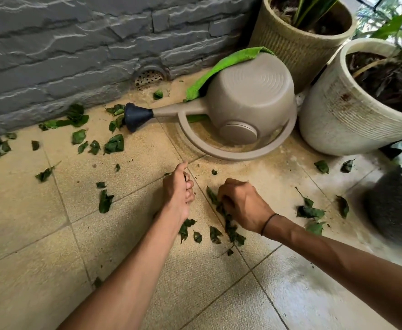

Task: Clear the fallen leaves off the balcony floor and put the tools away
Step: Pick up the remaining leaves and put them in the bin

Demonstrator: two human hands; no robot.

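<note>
Watering can [247, 103] on its side at upper centre, cloth [219, 70] behind, two pots [333, 110] right, leaves [114, 144] strewn lower left.

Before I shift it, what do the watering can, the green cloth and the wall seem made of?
Watering can: looks like matte taupe moulded plastic, with ringed base and one-piece loop handle. Green cloth: soft fabric, perhaps microfibre, draped in folds over the can. Wall: dark grey split-face stone or a stone-look cladding, rough layered ridges; which one I cannot tell.

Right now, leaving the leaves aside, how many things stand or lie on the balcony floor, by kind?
Plant pots: 2, cream and white
Watering can: 1
Green cloth: 1
Total: 4
</note>
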